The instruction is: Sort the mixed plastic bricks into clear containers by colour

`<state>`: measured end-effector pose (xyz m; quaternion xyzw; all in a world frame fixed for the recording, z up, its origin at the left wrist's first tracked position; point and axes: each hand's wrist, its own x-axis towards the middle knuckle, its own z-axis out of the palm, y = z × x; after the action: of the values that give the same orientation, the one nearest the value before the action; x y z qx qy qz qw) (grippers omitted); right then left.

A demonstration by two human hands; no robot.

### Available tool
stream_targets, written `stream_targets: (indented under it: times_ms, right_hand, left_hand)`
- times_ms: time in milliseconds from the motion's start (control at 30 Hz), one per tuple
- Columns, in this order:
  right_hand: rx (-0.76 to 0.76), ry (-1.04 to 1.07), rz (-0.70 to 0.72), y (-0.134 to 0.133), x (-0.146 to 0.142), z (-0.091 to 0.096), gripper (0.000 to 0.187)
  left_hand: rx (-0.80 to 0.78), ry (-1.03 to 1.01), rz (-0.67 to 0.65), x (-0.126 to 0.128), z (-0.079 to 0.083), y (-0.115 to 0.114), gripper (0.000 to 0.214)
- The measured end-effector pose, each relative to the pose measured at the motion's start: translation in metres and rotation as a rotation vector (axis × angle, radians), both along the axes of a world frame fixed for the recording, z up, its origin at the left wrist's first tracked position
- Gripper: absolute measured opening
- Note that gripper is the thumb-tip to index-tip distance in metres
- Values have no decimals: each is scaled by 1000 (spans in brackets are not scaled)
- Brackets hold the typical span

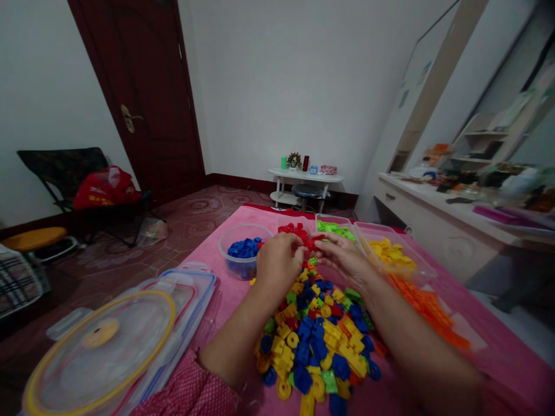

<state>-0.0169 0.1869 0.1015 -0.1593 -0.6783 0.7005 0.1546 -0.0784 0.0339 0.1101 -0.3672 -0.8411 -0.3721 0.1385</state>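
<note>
My left hand [277,261] and my right hand [343,258] meet above the far end of a heap of mixed coloured plastic blocks [318,341] on a pink cloth. Both hands pinch a small red block [310,244] between their fingertips. Just behind the hands stands a clear tub of red blocks [295,231]. A round tub of blue blocks [243,249] sits left of my left hand. A tub of green blocks [335,229] and a tub of yellow blocks [392,252] lie beyond my right hand.
Orange blocks [427,309] lie in a clear tray at the right. Stacked clear lids [117,341] rest at the near left. A dark door [143,98], a folding chair [82,185], a small white table [306,179] and a white dresser [437,214] surround the pink table [225,289].
</note>
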Motion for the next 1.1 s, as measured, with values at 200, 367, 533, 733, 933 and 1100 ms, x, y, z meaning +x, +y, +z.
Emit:
stream_targets:
  times_ms: [200,367,533,733,933,1100]
  right_hand:
    - [765,47,-216,11,-66,-6,35]
    - [857,121,-78,-29,-97,-20,19]
    - [724,217,-15,-67,-112,-14,33]
    - [663,197,7,-79,-120,-19,28]
    - [932,191,-156,-49,-110,-4,12]
    - [992,166,-309,2,-49,13,22]
  left_hand:
    - [78,57,-177,34,11,4,12]
    - [247,78,-307,52,22,0,13]
    - [392,121,-416,56,31,-5,15]
    - [407,133,-402,54,31,-7,15]
    - [423,128,-390,48,26,-5,16]
    - [381,109,-315,40,21,-4,17]
